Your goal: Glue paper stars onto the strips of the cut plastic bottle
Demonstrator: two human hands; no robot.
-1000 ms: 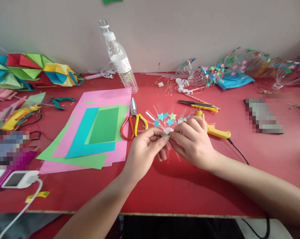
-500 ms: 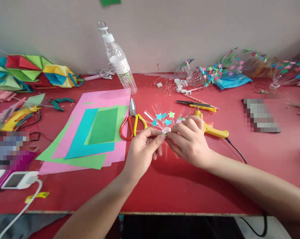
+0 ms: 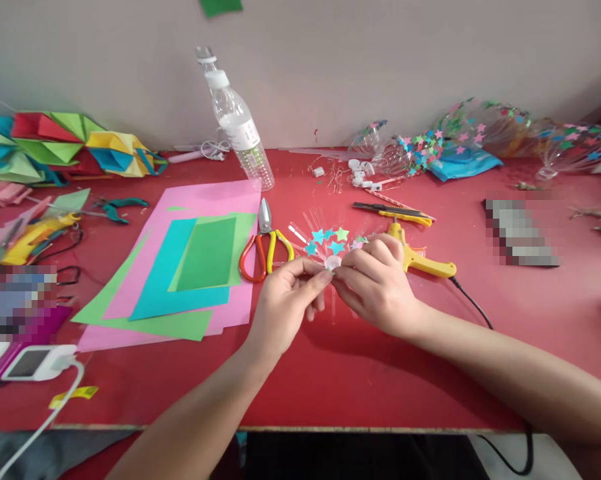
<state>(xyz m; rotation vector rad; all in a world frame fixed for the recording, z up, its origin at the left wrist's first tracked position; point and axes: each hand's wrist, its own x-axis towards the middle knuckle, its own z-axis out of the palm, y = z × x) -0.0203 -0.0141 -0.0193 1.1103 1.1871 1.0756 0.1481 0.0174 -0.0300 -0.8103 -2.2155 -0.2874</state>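
A clear plastic piece cut into strips, with blue and green paper stars (image 3: pixel 329 237) stuck on its tips, lies on the red table (image 3: pixel 330 373) in front of me. My left hand (image 3: pixel 286 303) pinches it near its white centre with thumb and forefinger. My right hand (image 3: pixel 375 283) meets it from the right, fingers pinched together on the same spot. What sits between the fingertips is too small to name. Both hands are closed.
Orange-and-yellow scissors (image 3: pixel 263 248) lie left of the hands, beside stacked pink, green and blue paper sheets (image 3: pixel 190 267). A yellow glue gun (image 3: pixel 423 261) with a black cord lies right of them, a utility knife (image 3: pixel 395 212) behind. A plastic bottle (image 3: pixel 238 127) leans against the wall.
Both hands have shifted slightly up and away from me over the starred piece. The green star seen between the fingertips a second ago no longer shows.
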